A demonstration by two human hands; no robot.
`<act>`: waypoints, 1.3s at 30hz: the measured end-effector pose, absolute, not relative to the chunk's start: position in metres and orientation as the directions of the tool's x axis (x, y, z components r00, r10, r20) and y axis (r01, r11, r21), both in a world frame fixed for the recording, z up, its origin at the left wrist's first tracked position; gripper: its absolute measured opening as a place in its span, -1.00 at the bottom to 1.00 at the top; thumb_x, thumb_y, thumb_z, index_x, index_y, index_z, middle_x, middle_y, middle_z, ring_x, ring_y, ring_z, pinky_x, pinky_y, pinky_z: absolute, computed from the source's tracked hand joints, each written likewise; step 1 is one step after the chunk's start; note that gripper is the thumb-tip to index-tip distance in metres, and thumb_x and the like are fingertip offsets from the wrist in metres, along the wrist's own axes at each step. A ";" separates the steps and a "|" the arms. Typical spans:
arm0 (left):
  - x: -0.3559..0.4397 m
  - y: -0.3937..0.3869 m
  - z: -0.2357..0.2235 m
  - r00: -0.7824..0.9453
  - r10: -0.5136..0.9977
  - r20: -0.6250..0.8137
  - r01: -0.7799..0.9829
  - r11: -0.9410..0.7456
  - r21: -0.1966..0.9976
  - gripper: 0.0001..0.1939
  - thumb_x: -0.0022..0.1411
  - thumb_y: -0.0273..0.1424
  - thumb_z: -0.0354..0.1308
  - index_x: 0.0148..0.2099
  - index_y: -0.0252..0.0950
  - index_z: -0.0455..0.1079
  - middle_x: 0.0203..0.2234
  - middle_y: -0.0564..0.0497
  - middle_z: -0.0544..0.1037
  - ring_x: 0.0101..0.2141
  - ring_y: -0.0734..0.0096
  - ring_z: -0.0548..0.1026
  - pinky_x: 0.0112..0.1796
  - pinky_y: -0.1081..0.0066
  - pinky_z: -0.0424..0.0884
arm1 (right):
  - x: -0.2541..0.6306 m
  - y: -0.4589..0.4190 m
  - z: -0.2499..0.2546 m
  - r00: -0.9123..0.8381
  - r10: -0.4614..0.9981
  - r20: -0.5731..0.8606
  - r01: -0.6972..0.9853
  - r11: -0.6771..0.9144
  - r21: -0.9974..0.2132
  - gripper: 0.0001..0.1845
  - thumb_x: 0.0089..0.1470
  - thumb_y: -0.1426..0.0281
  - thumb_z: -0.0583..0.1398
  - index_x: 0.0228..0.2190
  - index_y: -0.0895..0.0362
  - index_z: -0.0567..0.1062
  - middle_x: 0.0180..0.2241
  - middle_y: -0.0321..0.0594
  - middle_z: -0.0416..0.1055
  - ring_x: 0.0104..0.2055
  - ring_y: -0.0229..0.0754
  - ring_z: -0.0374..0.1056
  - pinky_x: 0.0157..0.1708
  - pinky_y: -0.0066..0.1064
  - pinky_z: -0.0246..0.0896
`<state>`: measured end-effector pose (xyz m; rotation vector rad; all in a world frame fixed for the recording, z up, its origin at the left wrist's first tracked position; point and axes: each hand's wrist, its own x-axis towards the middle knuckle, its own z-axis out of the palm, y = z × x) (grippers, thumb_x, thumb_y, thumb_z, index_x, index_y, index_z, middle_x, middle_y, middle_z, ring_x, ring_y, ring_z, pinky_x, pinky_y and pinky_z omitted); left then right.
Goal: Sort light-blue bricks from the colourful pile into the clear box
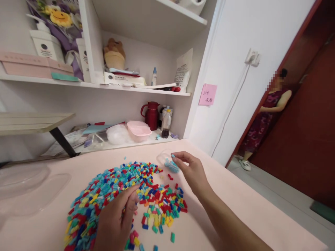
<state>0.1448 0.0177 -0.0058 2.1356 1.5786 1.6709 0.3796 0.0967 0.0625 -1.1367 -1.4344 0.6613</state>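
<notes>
A wide spread of small colourful plastic building blocks covers the pink tabletop in front of me. My left hand rests low over the near part of the pile, thumb and fingers closed together; whether anything sits between them is hidden. My right hand is raised on the far right side of the blocks. Between its thumb and forefinger is a small light-blue building block. Just below those fingertips stands a clear plastic container with several light-blue blocks in it.
Clear plastic lids or trays lie at the left. A shelf behind holds a pink bowl, a red jug and a bottle of dark liquid. A person stands in the doorway at right.
</notes>
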 end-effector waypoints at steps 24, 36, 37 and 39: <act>0.145 0.020 -0.011 -0.088 0.667 0.740 0.694 -0.492 0.526 -0.72 0.30 -0.19 0.03 -0.08 -0.16 0.48 -0.45 0.09 0.63 -0.50 0.48 0.58 -0.41 0.54 0.50 | 0.375 0.097 0.051 -0.146 0.942 0.303 0.642 0.323 -0.695 -0.76 0.11 0.31 0.12 -0.34 0.05 0.59 -0.56 -0.28 0.47 -0.53 -0.22 0.32 -0.50 -0.42 0.11; 0.154 0.017 -0.006 -0.102 0.668 0.737 0.655 -0.513 0.556 -0.73 0.30 -0.22 0.04 -0.07 -0.14 0.50 -0.42 0.07 0.64 -0.48 0.48 0.60 -0.50 0.61 0.48 | 0.356 0.086 0.036 -0.341 0.933 0.116 0.903 0.359 -0.236 -0.76 0.03 0.42 0.16 -0.28 -0.03 0.59 -0.29 -0.21 0.58 -0.27 -0.05 0.44 -0.40 -0.37 0.03; 0.153 0.018 -0.006 -0.096 0.667 0.739 0.660 -0.513 0.549 -0.73 0.30 -0.23 0.05 -0.07 -0.14 0.50 -0.43 0.07 0.64 -0.48 0.48 0.60 -0.50 0.61 0.49 | 0.354 0.085 0.035 -0.345 0.931 0.121 0.904 0.364 -0.223 -0.74 0.04 0.42 0.15 -0.27 -0.03 0.59 -0.26 -0.20 0.58 -0.25 -0.05 0.45 -0.40 -0.36 0.03; 0.152 0.018 -0.006 -0.082 0.663 0.745 0.669 -0.517 0.533 -0.73 0.30 -0.24 0.05 -0.06 -0.14 0.50 -0.44 0.07 0.64 -0.49 0.48 0.60 -0.49 0.60 0.49 | 0.353 0.084 0.034 -0.354 0.927 0.122 0.901 0.374 -0.219 -0.72 0.04 0.43 0.13 -0.26 -0.03 0.59 -0.22 -0.20 0.58 -0.21 -0.04 0.44 -0.38 -0.36 0.05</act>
